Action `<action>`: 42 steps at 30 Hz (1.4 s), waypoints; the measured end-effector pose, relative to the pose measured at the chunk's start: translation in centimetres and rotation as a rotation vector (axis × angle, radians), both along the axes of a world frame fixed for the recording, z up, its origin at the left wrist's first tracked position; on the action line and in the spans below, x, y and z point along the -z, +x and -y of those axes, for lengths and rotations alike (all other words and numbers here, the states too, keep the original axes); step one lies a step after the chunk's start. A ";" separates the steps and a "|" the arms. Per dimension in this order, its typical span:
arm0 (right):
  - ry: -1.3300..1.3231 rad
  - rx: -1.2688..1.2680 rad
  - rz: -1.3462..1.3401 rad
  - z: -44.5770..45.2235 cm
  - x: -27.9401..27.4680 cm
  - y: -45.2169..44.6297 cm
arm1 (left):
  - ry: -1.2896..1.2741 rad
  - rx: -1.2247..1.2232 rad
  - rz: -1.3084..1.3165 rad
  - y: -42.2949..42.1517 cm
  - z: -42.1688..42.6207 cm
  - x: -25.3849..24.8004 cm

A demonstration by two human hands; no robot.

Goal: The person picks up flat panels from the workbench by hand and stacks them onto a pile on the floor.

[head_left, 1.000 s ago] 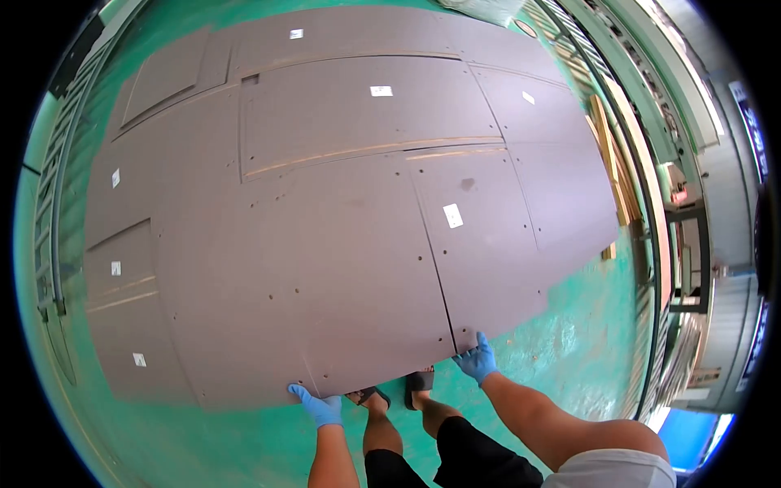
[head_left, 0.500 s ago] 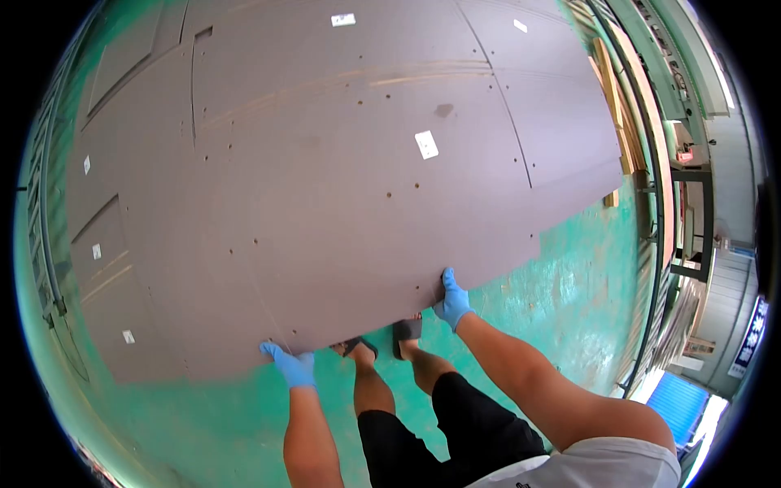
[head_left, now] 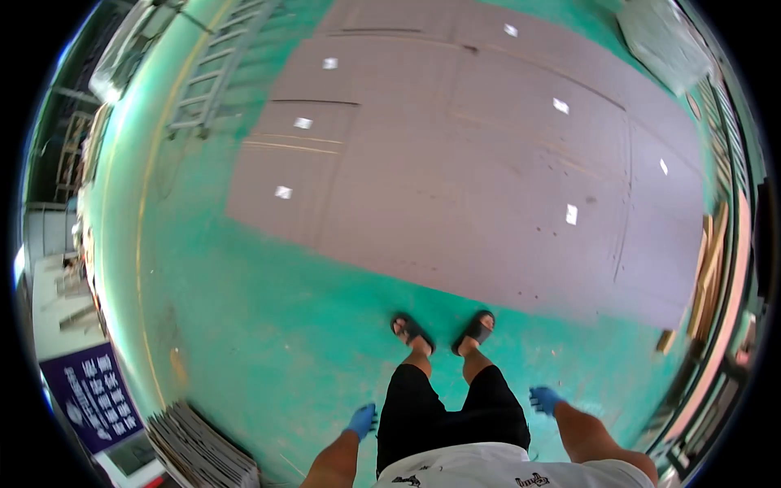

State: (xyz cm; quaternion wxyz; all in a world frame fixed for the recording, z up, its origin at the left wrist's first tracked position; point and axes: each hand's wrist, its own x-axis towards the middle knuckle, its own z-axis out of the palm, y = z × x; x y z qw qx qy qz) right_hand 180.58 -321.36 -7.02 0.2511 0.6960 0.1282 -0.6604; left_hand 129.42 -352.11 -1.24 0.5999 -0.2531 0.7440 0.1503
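Observation:
A large grey-brown sheet [head_left: 407, 203], which looks like cardboard, lies flat on the green floor in front of my feet. It has cut slits, small holes and several white labels. My left hand [head_left: 363, 420], in a blue glove, hangs beside my left thigh, apart from the sheet. On the other side my right hand [head_left: 546, 399], gloved in blue too, is held out beside my right thigh. Neither hand touches anything, and the fingers look loosely apart, though slightly blurred.
A grey ladder-like frame [head_left: 213, 77] lies beyond the sheet at the upper left. Wooden strips [head_left: 709, 268] line the right edge. At the lower left are stacked flat boards [head_left: 199, 451] and a dark blue sign [head_left: 92, 398]. A wrapped bundle [head_left: 663, 45] stands at the upper right.
Both hands have let go of the sheet's near edge and drawn back to my sides. My feet now stand back from that edge, and my view has turned leftward.

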 end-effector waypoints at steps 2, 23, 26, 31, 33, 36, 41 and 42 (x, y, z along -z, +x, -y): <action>-0.019 -0.119 0.077 2.3 -5.2 -1.5 | -0.123 -0.061 0.037 0.1 4.1 -5.3; 0.486 -0.451 -0.246 6.5 -19.2 -59.6 | 0.989 -0.243 -0.453 -57.6 -6.0 -15.2; 0.483 -0.583 -0.181 4.0 -19.0 -67.4 | 0.825 -0.310 -0.426 -65.0 -2.5 -12.7; 0.482 -1.353 -0.246 0.4 -7.9 -82.0 | 0.441 -0.677 -0.266 -71.0 16.9 -7.1; 0.647 -1.509 -0.315 -0.2 -4.5 -90.2 | 0.469 -0.789 -0.074 -70.6 25.8 -8.7; 0.736 -0.682 -0.462 -1.1 -15.4 -108.6 | 0.353 -0.340 -0.274 -70.6 30.4 -11.0; 0.742 -0.586 -0.781 -1.8 -21.0 -128.2 | 0.213 -0.353 -0.128 -78.4 29.2 -10.9; 0.795 -0.546 -0.850 -2.2 -20.7 -130.9 | 0.241 -0.341 -0.116 -81.8 27.9 -9.9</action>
